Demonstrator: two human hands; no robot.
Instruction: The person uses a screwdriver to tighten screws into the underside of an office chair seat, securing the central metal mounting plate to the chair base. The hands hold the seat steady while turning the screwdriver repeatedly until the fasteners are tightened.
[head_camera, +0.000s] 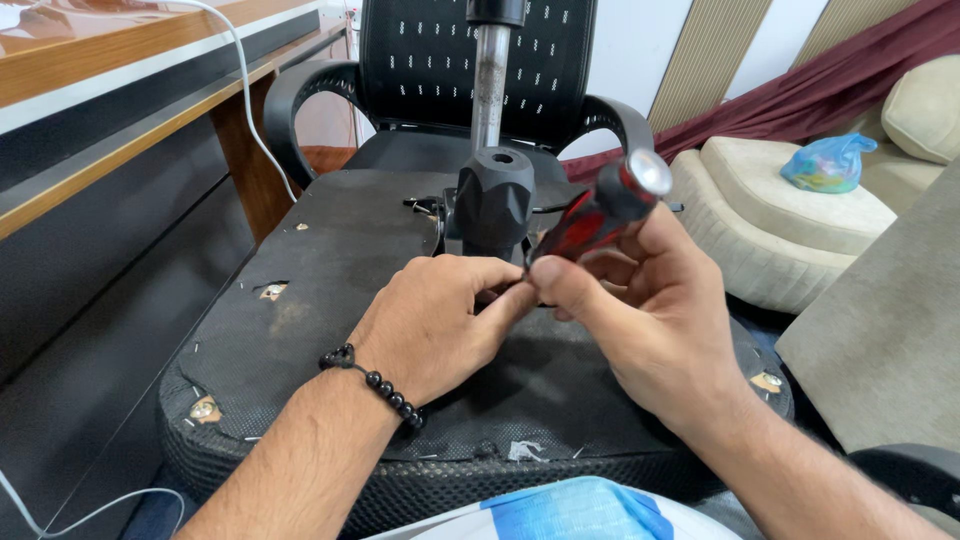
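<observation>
the right hand (655, 325) is wrapped around a red and black screwdriver (600, 215), handle slanting up to the far right with its silvery butt end toward the camera, tip pointing down to where the two hands meet. the left hand (435, 320), a dark bead bracelet (385, 385) on its wrist, is pinched shut with thumb and fingers closed at that same spot, just near the foot of the black mechanism housing (493, 200) bolted to the upturned chair seat base (330, 260). the likeliest slip, as i judge it, is the tip skating off whatever it bears on and jabbing the left fingertips, since they sit right beside it; a hard push on a slanted driver would cause that. a small fastener, if one is pinched there, could also drop and roll off the seat base toward the floor. the driver's shaft and tip are hidden behind the fingers, so i cannot tell what the tip touches or whether the left hand really holds anything. the metal gas cylinder (490, 80) is cut off at the top edge, and the blue and white cloth (575, 510) at the near edge is only partly in view.
</observation>
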